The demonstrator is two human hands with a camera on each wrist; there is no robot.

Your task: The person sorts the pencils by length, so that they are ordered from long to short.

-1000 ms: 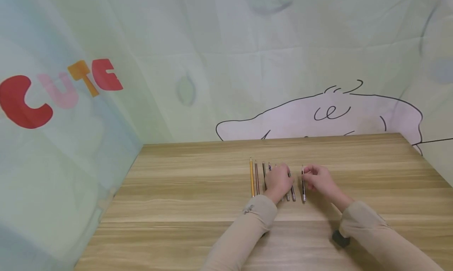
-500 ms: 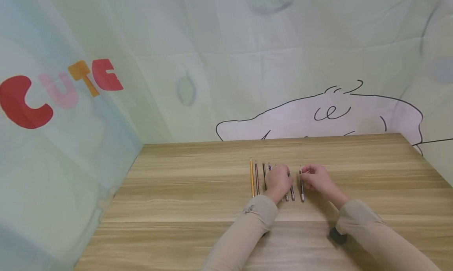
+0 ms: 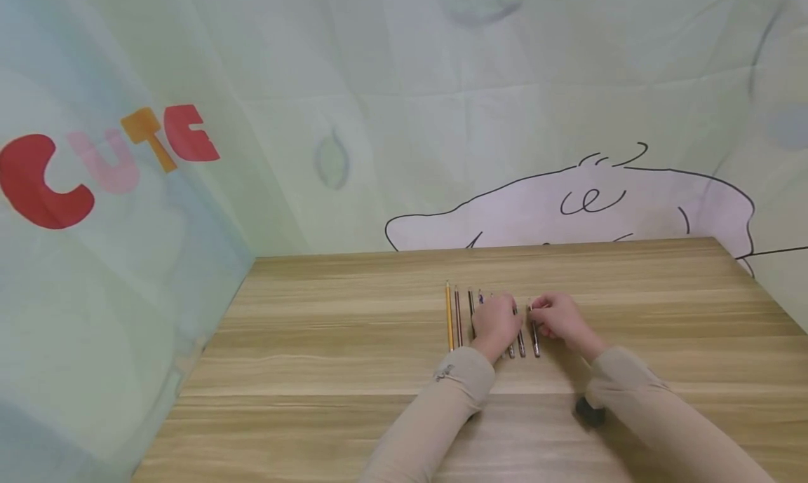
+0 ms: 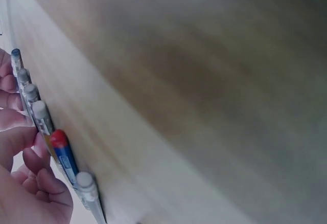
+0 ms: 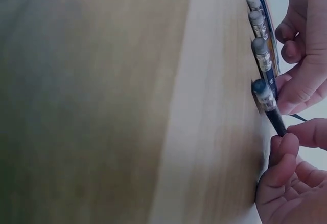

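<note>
Several pencils lie side by side on the wooden table. My right hand (image 3: pixel 560 320) pinches the rightmost one, a dark pencil (image 3: pixel 535 341) with a blue-green eraser (image 5: pixel 260 86) in the right wrist view. My left hand (image 3: pixel 497 322) is over the middle of the row and covers parts of several pencils. Its thumb and fingers pinch a dark pencil (image 3: pixel 521 344) with a grey eraser (image 5: pixel 259 46), just left of the rightmost one. A narrow gap separates these two dark pencils. At the left end lie a yellow pencil (image 3: pixel 449 318) and a dark red pencil (image 3: pixel 459 318).
The wooden table (image 3: pixel 328 371) reaches back to a printed cloth (image 3: pixel 284 153) with a cartoon figure and coloured letters. A red-ended blue pencil (image 4: pixel 65 152) stands out among the grey and white erasers. A black object (image 3: pixel 590 411) is at my right wrist.
My right hand has moved left with its dark pencil, narrowing the gap to the row. My left hand has stayed almost still; the pencil at its right edge shifted slightly left.
</note>
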